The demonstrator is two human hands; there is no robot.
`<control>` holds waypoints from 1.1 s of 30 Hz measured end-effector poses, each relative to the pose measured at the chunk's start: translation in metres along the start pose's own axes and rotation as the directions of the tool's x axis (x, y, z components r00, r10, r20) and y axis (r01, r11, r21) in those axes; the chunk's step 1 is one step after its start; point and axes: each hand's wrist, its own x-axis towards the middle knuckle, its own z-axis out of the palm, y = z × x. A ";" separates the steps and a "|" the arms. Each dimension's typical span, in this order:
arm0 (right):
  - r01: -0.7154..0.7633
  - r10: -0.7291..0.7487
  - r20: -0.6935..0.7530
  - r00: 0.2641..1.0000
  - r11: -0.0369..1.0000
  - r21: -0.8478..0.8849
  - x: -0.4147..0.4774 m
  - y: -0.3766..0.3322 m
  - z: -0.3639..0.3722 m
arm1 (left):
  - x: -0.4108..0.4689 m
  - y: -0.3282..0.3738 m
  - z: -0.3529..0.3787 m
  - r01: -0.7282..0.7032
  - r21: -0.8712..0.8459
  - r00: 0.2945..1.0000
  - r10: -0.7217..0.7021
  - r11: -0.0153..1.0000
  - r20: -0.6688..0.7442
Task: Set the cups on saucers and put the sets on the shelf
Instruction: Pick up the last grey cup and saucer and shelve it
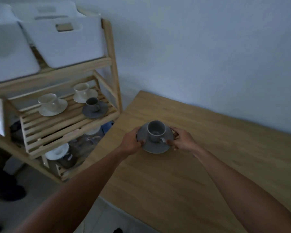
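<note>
A grey cup [155, 131] stands upright on a grey saucer [155, 147] near the left end of the wooden table [208, 165]. My left hand [131, 142] grips the saucer's left rim and my right hand [181, 139] grips its right rim, by the cup's handle. I cannot tell whether the saucer rests on the table or is lifted just off it. On the slatted middle shelf [57, 125] to the left stand three sets: a white cup on a saucer [51, 105], another white set [84, 92] behind it, and a grey set [94, 107] at the right.
The wooden rack [112, 64] stands against the wall, touching the table's left end. White bins [64, 41] fill its top level. Its bottom level holds a white dish [57, 152], glass jars and dark items. The grey floor lies below left.
</note>
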 end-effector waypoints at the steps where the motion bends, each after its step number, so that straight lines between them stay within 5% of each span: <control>1: 0.020 -0.020 0.018 1.000 1.000 -0.007 0.010 -0.010 0.007 | 0.002 -0.005 -0.013 0.009 0.002 1.000 -0.009 1.000 -0.015; 12: 0.278 -0.266 0.264 0.927 0.960 -0.010 0.113 -0.132 0.138 | -0.003 -0.091 -0.169 0.221 0.097 0.941 -0.186 0.970 -0.283; 16: 0.385 -0.358 0.379 0.853 0.923 0.005 0.143 -0.170 0.192 | -0.014 -0.128 -0.216 0.299 -0.010 0.894 -0.284 0.954 -0.346; 33: 0.371 -0.325 0.486 0.811 0.929 0.003 0.256 -0.211 0.348 | 0.012 -0.240 -0.297 0.415 -0.071 0.813 -0.405 0.907 -0.417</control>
